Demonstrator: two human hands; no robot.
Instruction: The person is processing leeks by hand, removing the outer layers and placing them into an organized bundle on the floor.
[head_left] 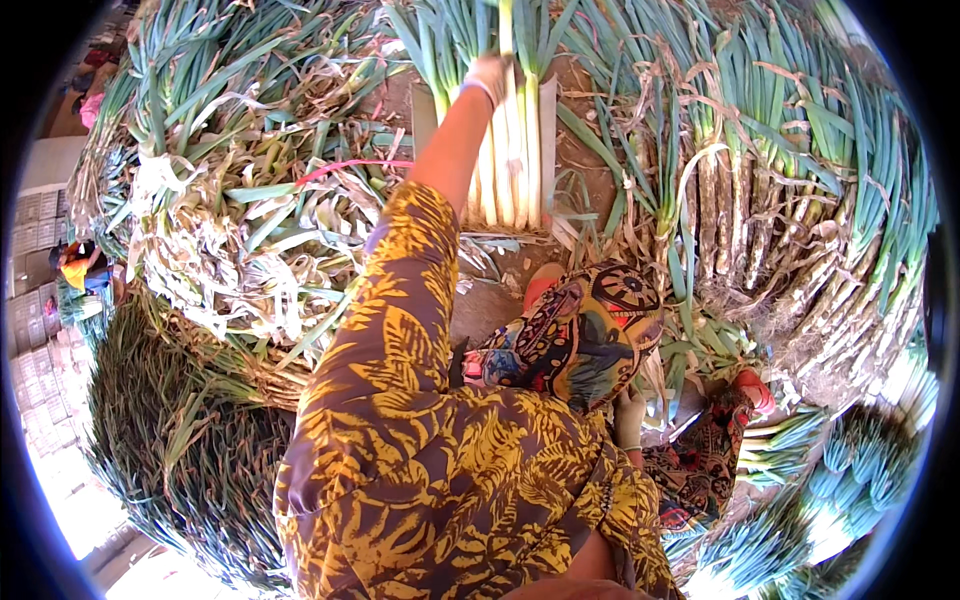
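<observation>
My left hand (490, 78), in a pale glove, reaches far forward and rests on a row of cleaned white leek stalks (515, 160) lying side by side on the ground, fingers curled over one stalk. My left sleeve is brown with yellow leaves. My right hand (630, 418), also gloved, hangs low beside my patterned knee (585, 335), close to loose green leaves. What it holds is hidden by my knee and clothing.
A big heap of uncleaned leeks (790, 210) with soil on the stalks fills the right. A pile of stripped husks and leaves (240, 230) lies at left, with dark green bundles (170, 440) below it. A person in orange (76, 270) is at the far left edge.
</observation>
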